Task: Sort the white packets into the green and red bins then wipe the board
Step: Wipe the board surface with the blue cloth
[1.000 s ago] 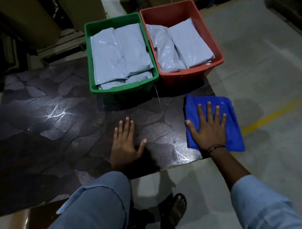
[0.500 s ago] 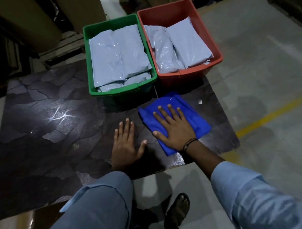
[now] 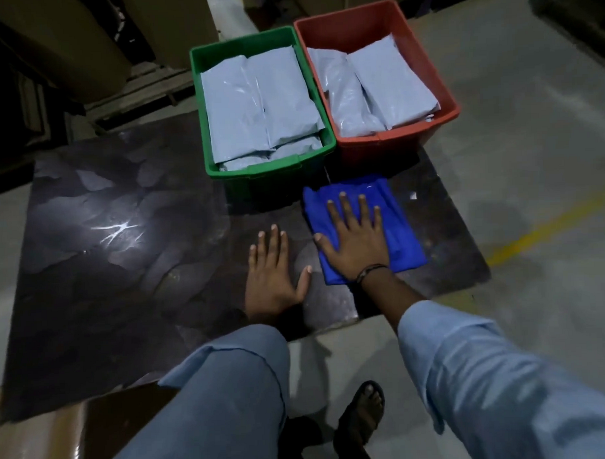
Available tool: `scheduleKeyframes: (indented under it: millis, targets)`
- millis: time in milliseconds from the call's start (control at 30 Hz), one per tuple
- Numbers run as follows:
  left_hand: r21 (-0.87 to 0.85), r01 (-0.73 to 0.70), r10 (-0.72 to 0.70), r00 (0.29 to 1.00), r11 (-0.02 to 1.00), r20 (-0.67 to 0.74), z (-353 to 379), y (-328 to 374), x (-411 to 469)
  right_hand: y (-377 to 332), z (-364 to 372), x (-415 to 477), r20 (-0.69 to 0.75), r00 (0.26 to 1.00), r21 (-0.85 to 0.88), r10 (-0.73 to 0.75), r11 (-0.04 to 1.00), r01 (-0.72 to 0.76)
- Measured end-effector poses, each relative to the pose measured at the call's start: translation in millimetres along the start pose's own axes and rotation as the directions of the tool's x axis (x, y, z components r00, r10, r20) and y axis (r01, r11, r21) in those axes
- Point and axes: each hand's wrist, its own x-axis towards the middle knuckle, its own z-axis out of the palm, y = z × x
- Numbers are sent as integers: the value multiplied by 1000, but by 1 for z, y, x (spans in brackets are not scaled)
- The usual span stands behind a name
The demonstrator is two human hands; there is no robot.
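right hand point(image 3: 356, 241), fingers spread flat, had swept the folded blue cloth point(image 3: 402, 236) back rightward, before the red plastic bin point(image 3: 394, 137) | left hand point(image 3: 272, 275) stayed spread on the dark glossy board point(image 3: 124, 270) | white plastic packets point(image 3: 255, 104), seemingly all, filled that and the green plastic bin point(image 3: 271, 170) | wiping unfinished

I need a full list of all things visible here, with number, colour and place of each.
board: one, dark, low, before the person
green bin: one, green, at the board's far edge
red bin: one, red, right beside the green bin
packets in green bin: two on top, more beneath, white
packets in red bin: at least two, white
cloth: one, blue, on the board before the red bin
scrap: one, white, on the board right of the cloth
yellow line: one, on the floor at right
left hand: flat on the board, fingers straight
right hand: flat on the cloth, fingers straight
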Motion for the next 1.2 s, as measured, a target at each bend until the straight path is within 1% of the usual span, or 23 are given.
scheduleKeyframes:
  millis: [100, 167, 200, 233, 300, 333, 400, 433, 500, 567, 633, 700, 733, 767, 800, 833, 900, 967, 1000, 1033, 1067, 1133, 1200]
  targets:
    - [-18, -14, 15, 998, 1000, 57, -11, 5, -3, -21, 4, -23, 12, 998, -5, -64, 998, 64]
    - [-17, -19, 20, 998, 1000, 58, -20, -4, -8, -16, 5, -36, -13, 995, -22, -100, 995, 100]
    - [-13, 12, -12, 999, 1000, 43, -25, -18, -14, -10, 5, -42, -23, 994, -33, -106, 994, 105]
    - [-4, 67, -67, 998, 998, 20, -30, -38, -22, -6, 4, -45, -26, 996, -39, -91, 995, 90]
    - [37, 175, -175, 985, 984, -10, -43, -87, -37, -7, 2, -44, -28, 1000, -42, -5, 999, 4]
    - [58, 180, -181, 983, 982, 6, -48, -111, -42, -13, 2, -39, -29, 998, -33, 49, 998, -50]
    - [78, 102, -106, 993, 992, 56, -53, -139, -49, -31, 2, -25, -31, 989, -2, 144, 990, -144]
    - [77, 64, -68, 996, 995, 56, -53, -145, -50, -41, 3, -19, -29, 985, 7, 172, 985, -172]
    - [60, 46, -48, 998, 997, 32, -52, -146, -49, -62, 6, -8, -27, 984, 15, 178, 984, -178]
    - [47, 47, -49, 998, 998, 28, -51, -146, -48, -88, 10, 0, -27, 994, 11, 103, 995, -102]
    - [31, 41, -42, 998, 999, 36, -51, -148, -49, -119, 15, -1, -11, 998, -12, -68, 998, 68]
    - [16, 38, -38, 999, 999, 22, -51, -150, -49, -133, 20, -8, -7, 960, -50, -281, 959, 280]
    - [6, 37, -37, 999, 999, 16, -51, -151, -49, -130, 19, -11, -9, 934, -54, -358, 933, 357]
    - [-2, 36, -36, 999, 999, 13, -51, -150, -49, -122, 18, -13, -21, 921, -59, -389, 920, 388]
    - [-5, 34, -34, 999, 999, 12, -51, -149, -49, -113, 17, -13, -35, 930, -68, -365, 930, 362]
    - [-3, 34, -34, 999, 999, 9, -50, -150, -49, -104, 17, -11, -49, 957, -68, -286, 957, 283]
    - [-1, 36, -36, 999, 999, 7, -50, -151, -49, -96, 15, -1, -70, 996, -45, -54, 998, 51]
    - [4, 39, -39, 999, 999, 4, -50, -151, -50, -105, 15, 9, -65, 991, -13, 119, 993, -120]
    - [7, 40, -40, 999, 999, 3, -50, -150, -50, -114, 16, 12, -54, 986, -3, 156, 988, -156]
    - [4, 42, -42, 999, 999, 1, -50, -150, -50, -125, 17, 12, -42, 987, 0, 157, 988, -157]
    - [-1, 43, -43, 999, 999, -3, -50, -150, -51, -136, 19, 11, -35, 992, -6, 122, 992, -123]
    - [-6, 36, -36, 999, 999, -13, -49, -152, -50, -157, 23, 2, -36, 999, -33, -10, 999, 9]
    - [-6, 33, -33, 999, 999, -8, -50, -152, -50, -172, 25, -12, -21, 991, -40, -136, 990, 135]
